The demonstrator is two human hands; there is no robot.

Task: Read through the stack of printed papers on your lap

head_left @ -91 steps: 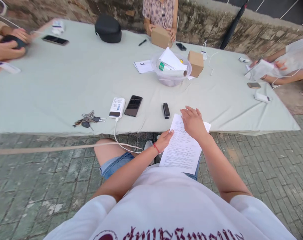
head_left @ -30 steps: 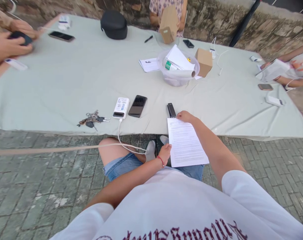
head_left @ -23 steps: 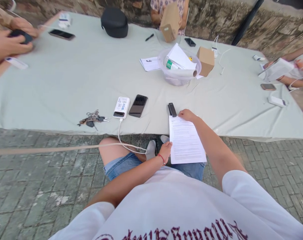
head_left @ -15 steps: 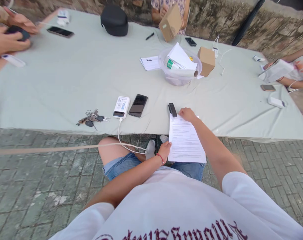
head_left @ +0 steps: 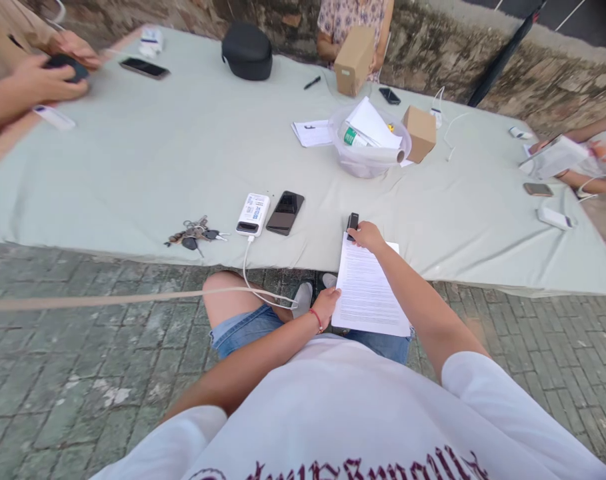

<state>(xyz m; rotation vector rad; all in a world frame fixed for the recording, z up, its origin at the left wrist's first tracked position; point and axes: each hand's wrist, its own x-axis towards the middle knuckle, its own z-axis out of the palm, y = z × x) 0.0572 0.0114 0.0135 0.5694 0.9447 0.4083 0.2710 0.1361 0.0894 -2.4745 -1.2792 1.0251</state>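
A printed sheet of paper (head_left: 370,293), perhaps a small stack, lies partly on the table's near edge and reaches out over my lap. My left hand (head_left: 327,305) pinches its left edge near the lower half. At the paper's top left corner is a small black stapler (head_left: 353,221). My right hand (head_left: 367,236) has its fingers closed around the near end of the stapler, and my forearm crosses over the paper's right side. The fingertips under the stapler are partly hidden.
Left of the paper lie a black phone (head_left: 285,213), a white power bank (head_left: 253,215) with a cable, and keys (head_left: 195,233). Beyond stand a clear plastic tub (head_left: 363,167) of papers and a cardboard box (head_left: 419,133). Other people sit at the table's far side and both ends.
My right hand has moved left from the paper's top edge onto the stapler and grasped it. The paper has tilted slightly. Across the table, a person's cardboard box has turned more upright.
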